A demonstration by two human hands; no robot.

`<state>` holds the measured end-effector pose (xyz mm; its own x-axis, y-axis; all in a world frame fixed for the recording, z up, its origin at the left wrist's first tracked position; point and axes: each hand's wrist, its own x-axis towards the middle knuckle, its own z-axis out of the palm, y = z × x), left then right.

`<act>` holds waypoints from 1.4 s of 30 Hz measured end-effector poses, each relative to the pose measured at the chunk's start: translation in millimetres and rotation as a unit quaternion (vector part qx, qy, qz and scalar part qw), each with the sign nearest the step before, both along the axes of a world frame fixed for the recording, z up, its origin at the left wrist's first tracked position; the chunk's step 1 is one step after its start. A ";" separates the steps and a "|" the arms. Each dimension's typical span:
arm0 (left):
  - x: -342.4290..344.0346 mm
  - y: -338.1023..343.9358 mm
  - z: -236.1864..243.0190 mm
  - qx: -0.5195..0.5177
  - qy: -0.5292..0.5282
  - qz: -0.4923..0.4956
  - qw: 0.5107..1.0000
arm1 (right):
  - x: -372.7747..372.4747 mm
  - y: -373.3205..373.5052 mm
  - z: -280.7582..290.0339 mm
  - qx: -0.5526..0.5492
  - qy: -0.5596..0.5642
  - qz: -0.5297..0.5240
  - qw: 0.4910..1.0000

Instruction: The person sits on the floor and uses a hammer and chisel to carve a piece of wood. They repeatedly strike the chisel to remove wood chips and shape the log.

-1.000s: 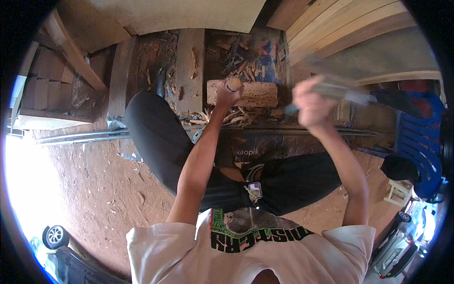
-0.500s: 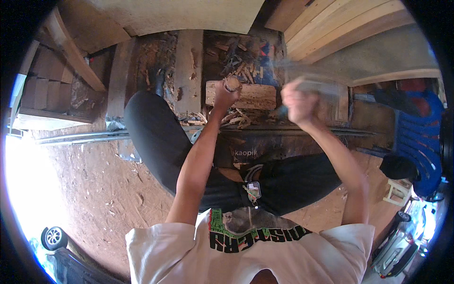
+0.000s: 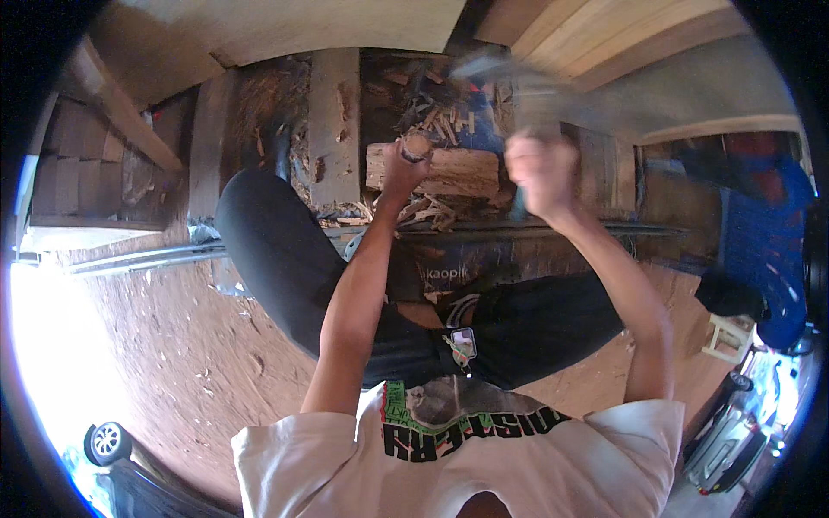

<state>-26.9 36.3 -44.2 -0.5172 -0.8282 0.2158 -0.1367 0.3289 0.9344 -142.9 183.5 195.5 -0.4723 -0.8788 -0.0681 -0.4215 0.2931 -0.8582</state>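
My left hand (image 3: pixel 404 173) is closed around an upright chisel, whose round wooden handle end (image 3: pixel 418 144) faces up; its blade is hidden. Beneath it lies a rough block of wood (image 3: pixel 466 173) with a chipped, carved surface. To the right of the block, my right hand (image 3: pixel 544 168) is raised in a fist around what looks like a hammer (image 3: pixel 484 67). Motion smears both this hand and the tool, so the tool's exact shape is unclear. A bluish handle end (image 3: pixel 518 204) shows below the fist.
Wood chips (image 3: pixel 440 125) and splinters lie around the block. A plank (image 3: pixel 333 129) runs beside it on the left. Large boards (image 3: pixel 656 43) stand at the far right, near a blue plastic chair (image 3: pixel 764 250). My bent legs (image 3: pixel 276 250) flank the work.
The tool in my right hand has swung, its blurred head now farther forward and left. My left hand keeps its grip on the chisel over the block. The whole view has shifted slightly.
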 end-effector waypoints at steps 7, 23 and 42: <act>-2.9 -3.6 26.1 0.019 0.010 -0.038 0.999 | -33.5 17.3 -52.9 0.139 0.033 0.010 0.990; -39.3 -18.9 25.2 0.253 0.181 0.042 0.950 | -34.9 65.3 -99.3 0.166 0.073 -0.114 0.977; -2.9 -97.1 -1.5 0.394 0.297 0.078 0.866 | -9.9 45.4 -173.4 0.287 0.111 -0.029 0.951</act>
<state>-29.8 -60.9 -45.7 -0.3766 -0.8896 -0.2585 0.4601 -0.4218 0.7813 -152.8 229.0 22.1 -0.5779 -0.6993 -0.4207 -0.5429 0.7143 -0.4416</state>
